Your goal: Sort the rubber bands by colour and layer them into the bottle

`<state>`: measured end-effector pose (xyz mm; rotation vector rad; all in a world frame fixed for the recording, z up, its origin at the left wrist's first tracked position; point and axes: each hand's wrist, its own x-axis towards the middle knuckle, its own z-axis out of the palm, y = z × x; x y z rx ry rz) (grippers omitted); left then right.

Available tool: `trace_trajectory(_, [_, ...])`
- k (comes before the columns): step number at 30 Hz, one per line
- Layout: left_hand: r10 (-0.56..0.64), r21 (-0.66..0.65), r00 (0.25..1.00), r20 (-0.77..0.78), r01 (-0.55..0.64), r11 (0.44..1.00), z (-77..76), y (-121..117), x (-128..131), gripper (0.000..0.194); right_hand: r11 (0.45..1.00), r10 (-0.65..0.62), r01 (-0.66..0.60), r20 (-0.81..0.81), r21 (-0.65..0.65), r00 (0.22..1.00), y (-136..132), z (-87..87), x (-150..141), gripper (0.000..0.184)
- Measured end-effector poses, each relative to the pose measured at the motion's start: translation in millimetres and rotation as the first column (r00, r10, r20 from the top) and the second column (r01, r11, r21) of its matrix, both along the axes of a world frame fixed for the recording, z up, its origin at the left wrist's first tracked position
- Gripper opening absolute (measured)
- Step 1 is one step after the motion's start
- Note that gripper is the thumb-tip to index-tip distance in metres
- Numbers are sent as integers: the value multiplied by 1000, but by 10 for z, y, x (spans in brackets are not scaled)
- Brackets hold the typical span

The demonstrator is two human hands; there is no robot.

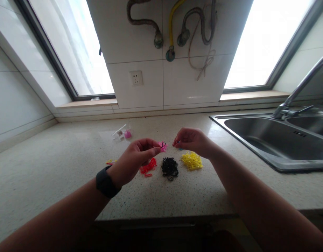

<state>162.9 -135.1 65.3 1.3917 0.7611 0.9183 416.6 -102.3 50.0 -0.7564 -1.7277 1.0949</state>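
one red pile (150,166) partly behind left hand (136,154); right hand (192,141) contents unclear

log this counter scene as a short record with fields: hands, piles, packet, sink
left hand: the left hand seems to pinch a thin black piece at its fingertips
right hand: the right hand has its fingers curled; whether it holds anything is too small to tell
front piles: red pile on the left, black pile in the middle, yellow pile on the right
pink pile: behind the black pile, partly hidden
clear packet: beyond the left hand
sink: right side
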Motion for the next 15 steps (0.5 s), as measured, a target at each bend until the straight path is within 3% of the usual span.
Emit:
trace_trajectory(4, [20, 196, 984, -175, 15, 981, -61, 0, 6, 23, 1000, -5, 5, 13, 5, 1000, 12, -7, 4, 27])
trace_trajectory(9, [164, 514, 819, -550, 177, 839, -202, -8, 15, 17, 999, -36, 35, 45, 23, 998, 54, -56, 17, 29])
trace_trajectory(12, [244, 579, 711, -660, 273, 768, -256, -11, 21, 13, 999, -43, 40, 64, 34, 997, 79, -94, 22, 28])
trace_trajectory(15, [279, 580, 637, -719, 328, 746, -296, -9, 23, 11, 998, -43, 40, 80, 46, 996, 89, -109, 25, 28])
